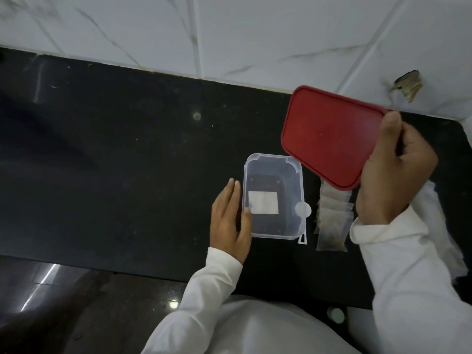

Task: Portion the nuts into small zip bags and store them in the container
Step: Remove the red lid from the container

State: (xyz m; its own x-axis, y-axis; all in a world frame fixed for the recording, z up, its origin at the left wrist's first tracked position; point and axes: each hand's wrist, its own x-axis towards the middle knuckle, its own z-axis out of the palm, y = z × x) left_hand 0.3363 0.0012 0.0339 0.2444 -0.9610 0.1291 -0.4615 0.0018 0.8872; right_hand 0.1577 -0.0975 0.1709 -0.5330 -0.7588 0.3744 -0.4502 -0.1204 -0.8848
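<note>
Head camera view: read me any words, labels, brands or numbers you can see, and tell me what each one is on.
None can be read.
The white label on the clear container: looks blank, or too blurred to read.
The red lid: no lettering shows.
The zip bags: no print shows.

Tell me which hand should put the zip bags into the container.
Right, probably. The zip bags lie beside the right hand, across the container from the left hand, which touches its wall. The right must first set down the red lid.
</note>
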